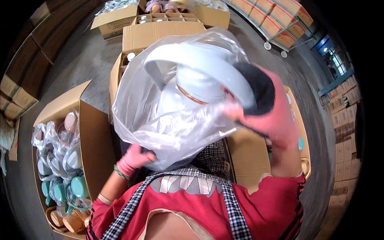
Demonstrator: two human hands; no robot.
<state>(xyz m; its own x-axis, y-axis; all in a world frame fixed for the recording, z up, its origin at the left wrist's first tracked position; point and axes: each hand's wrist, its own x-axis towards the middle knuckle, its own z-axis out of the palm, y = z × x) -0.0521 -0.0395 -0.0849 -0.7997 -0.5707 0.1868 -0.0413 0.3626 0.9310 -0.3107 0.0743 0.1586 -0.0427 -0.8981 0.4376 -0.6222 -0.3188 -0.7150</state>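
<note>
You're pinching the clear plastic bag [176, 130] with your pink-gloved left hand [134, 159], right hand [274, 114] half-curled at the pale-blue, arch-handled, plastic-looking jug [200, 84] — hold blurred, can't tell — be easing, not tugging.

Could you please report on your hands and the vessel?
Left hand at clear bag. Right hand, blurred, at handle of pale vessel. Vessel within bag, which partly covers it.

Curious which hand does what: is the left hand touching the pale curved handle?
Apart: the head view shows the left hand well below the pale curved handle, clear bag between.
</note>
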